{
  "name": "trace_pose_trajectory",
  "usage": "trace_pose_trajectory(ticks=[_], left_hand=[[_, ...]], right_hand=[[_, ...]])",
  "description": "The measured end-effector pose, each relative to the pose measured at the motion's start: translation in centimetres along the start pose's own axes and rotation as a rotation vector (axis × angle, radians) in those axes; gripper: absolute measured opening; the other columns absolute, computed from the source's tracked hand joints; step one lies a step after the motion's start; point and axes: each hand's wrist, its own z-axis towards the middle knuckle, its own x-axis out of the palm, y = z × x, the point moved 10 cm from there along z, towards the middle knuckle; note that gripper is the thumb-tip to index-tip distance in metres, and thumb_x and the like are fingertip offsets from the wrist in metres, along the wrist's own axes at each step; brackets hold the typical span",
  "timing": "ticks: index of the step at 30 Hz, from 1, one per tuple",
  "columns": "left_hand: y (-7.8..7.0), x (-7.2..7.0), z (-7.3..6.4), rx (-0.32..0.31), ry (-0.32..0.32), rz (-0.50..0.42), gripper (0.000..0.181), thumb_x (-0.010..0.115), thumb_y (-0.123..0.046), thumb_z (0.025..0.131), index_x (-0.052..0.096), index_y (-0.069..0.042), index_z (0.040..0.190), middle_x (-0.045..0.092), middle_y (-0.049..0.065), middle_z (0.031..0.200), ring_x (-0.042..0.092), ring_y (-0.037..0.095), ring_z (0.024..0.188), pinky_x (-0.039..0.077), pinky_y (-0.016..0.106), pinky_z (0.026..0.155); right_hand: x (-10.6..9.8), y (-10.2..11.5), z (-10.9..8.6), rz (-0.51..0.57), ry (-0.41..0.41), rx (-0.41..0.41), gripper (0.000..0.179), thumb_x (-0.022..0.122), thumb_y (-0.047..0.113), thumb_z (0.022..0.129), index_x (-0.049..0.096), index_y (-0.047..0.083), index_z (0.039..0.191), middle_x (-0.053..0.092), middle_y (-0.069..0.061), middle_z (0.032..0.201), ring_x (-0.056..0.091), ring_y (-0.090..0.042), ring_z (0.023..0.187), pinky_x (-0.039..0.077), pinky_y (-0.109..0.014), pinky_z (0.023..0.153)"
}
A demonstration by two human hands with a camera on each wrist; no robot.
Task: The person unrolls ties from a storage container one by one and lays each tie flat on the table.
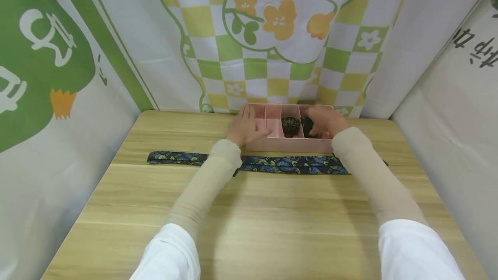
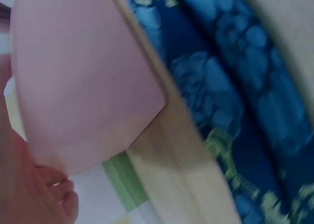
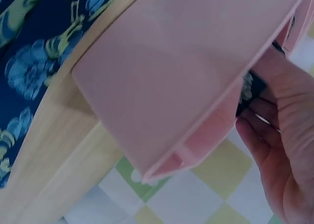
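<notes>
In the head view a pink divided box [image 1: 289, 145] stands at the back of the table. My left hand [image 1: 243, 126] holds its left end, thumb over the front wall; curled fingertips show beside the end wall in the left wrist view. My right hand [image 1: 324, 120] reaches into a right-hand compartment and pinches a dark patterned roll of cloth [image 3: 250, 89], partly hidden by the fingers. Another dark speckled roll [image 1: 290, 126] sits in the compartment to its left. In front of the box a navy necktie [image 1: 288, 164] with blue and yellow-green flowers lies lengthwise.
The box stands close against a checked, flowered curtain [image 1: 280, 68] behind the wooden table [image 1: 272, 228]. Printed white cloth hangs at the left and right sides. My left forearm crosses above the necktie, and my right forearm covers part of its right end.
</notes>
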Motion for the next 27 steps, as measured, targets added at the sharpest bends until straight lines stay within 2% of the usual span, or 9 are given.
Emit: trace_pose_trajectory(ticks=[3, 7, 10, 13, 15, 18, 22, 27], left_hand=[[0.0, 0.3, 0.1, 0.001, -0.054, 0.036, 0.110, 0.047, -0.071, 0.102, 0.006, 0.010, 0.165, 0.004, 0.029, 0.175, 0.006, 0.041, 0.165, 0.010, 0.044, 0.136], [0.3, 0.9, 0.3, -0.019, -0.070, 0.036, 0.108, 0.046, -0.068, 0.102, 0.003, 0.008, 0.165, 0.000, 0.027, 0.176, 0.003, 0.040, 0.166, 0.010, 0.044, 0.136], [0.3, 1.2, 0.5, -0.035, -0.070, 0.028, 0.108, 0.046, -0.067, 0.101, 0.003, 0.007, 0.166, -0.002, 0.025, 0.176, 0.002, 0.039, 0.166, 0.012, 0.045, 0.136], [0.1, 1.4, 0.6, -0.037, -0.076, 0.030, 0.107, 0.047, -0.066, 0.101, 0.004, 0.007, 0.166, -0.001, 0.025, 0.176, 0.003, 0.039, 0.166, 0.015, 0.045, 0.135], [-0.1, 1.6, 0.6, -0.033, -0.073, 0.023, 0.107, 0.047, -0.066, 0.101, 0.003, 0.007, 0.166, -0.001, 0.025, 0.176, 0.003, 0.039, 0.166, 0.014, 0.045, 0.135], [-0.1, 2.1, 0.8, -0.037, -0.059, 0.027, 0.108, 0.046, -0.066, 0.101, -0.001, 0.006, 0.166, -0.005, 0.024, 0.176, 0.000, 0.037, 0.166, 0.010, 0.042, 0.136], [0.1, 2.1, 0.6, -0.050, -0.054, 0.037, 0.108, 0.046, -0.066, 0.101, -0.003, 0.005, 0.166, -0.006, 0.023, 0.177, -0.002, 0.035, 0.167, 0.007, 0.040, 0.136], [0.1, 1.5, 0.2, -0.046, -0.069, 0.027, 0.106, 0.047, -0.064, 0.102, -0.001, 0.006, 0.166, -0.003, 0.024, 0.177, 0.001, 0.035, 0.167, 0.008, 0.040, 0.136]], right_hand=[[0.2, 0.2, 0.4, -0.063, -0.001, 0.008, 0.049, 0.091, 0.028, 0.084, 0.073, 0.004, 0.124, 0.074, -0.016, 0.125, 0.071, -0.036, 0.111, 0.060, -0.052, 0.096], [0.4, 0.1, 0.9, -0.111, -0.036, 0.020, 0.051, 0.092, 0.031, 0.081, 0.074, 0.010, 0.123, 0.076, -0.013, 0.121, 0.073, -0.034, 0.109, 0.061, -0.053, 0.092], [0.6, -0.1, 1.2, -0.161, -0.076, 0.028, 0.049, 0.093, 0.035, 0.077, 0.075, 0.015, 0.119, 0.079, -0.009, 0.112, 0.074, -0.033, 0.101, 0.063, -0.057, 0.083], [1.2, -0.5, 1.3, -0.215, -0.105, 0.046, 0.039, 0.092, 0.040, 0.074, 0.077, 0.018, 0.102, 0.079, -0.004, 0.096, 0.073, -0.028, 0.086, 0.062, -0.056, 0.071], [1.6, -0.7, 1.3, -0.245, -0.116, 0.054, 0.033, 0.092, 0.042, 0.073, 0.074, 0.018, 0.087, 0.076, 0.000, 0.083, 0.070, -0.023, 0.074, 0.061, -0.051, 0.064], [2.3, -0.4, 1.5, -0.256, -0.126, 0.020, 0.032, 0.090, 0.039, 0.075, 0.068, 0.016, 0.078, 0.071, 0.001, 0.072, 0.063, -0.016, 0.066, 0.056, -0.041, 0.061], [2.7, 0.2, 1.7, -0.233, -0.153, -0.063, 0.028, 0.086, 0.029, 0.078, 0.066, 0.011, 0.085, 0.068, -0.002, 0.070, 0.062, -0.016, 0.067, 0.053, -0.036, 0.068], [2.1, 0.5, 1.9, -0.211, -0.216, -0.067, 0.031, 0.089, 0.028, 0.075, 0.065, 0.010, 0.084, 0.067, -0.002, 0.069, 0.060, -0.017, 0.066, 0.052, -0.036, 0.067]])
